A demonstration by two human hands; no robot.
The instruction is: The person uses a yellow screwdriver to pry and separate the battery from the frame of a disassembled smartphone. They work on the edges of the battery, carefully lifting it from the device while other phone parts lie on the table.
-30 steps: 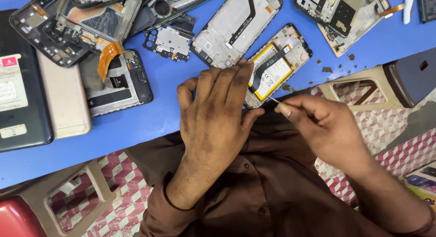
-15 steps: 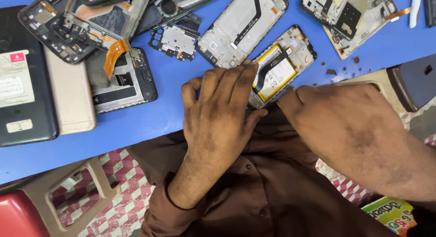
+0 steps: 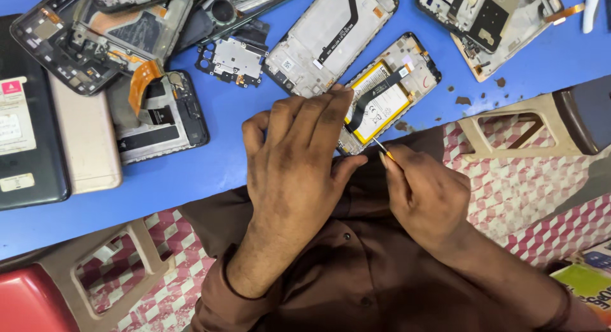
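The left hand (image 3: 299, 160) lay flat, fingers spread, on an opened phone (image 3: 388, 96), hiding its lower end; the right hand (image 3: 426, 192) pinched a screwdriver (image 3: 380, 145). Stripped frames (image 3: 331, 36) crowded the blue table (image 3: 210, 166).

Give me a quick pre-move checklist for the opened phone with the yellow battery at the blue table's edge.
1. Left hand pinning the opened phone with the yellow battery: ok.
2. Thin orange-tipped tool pinched in right hand: ok.
3. Tool tip on the phone's lower edge: cannot tell, partly hidden.
4. Phone fully supported on the blue table: not ok, its lower end overhangs the edge.
5. Brown crumbs lying clear of the phone: ok.
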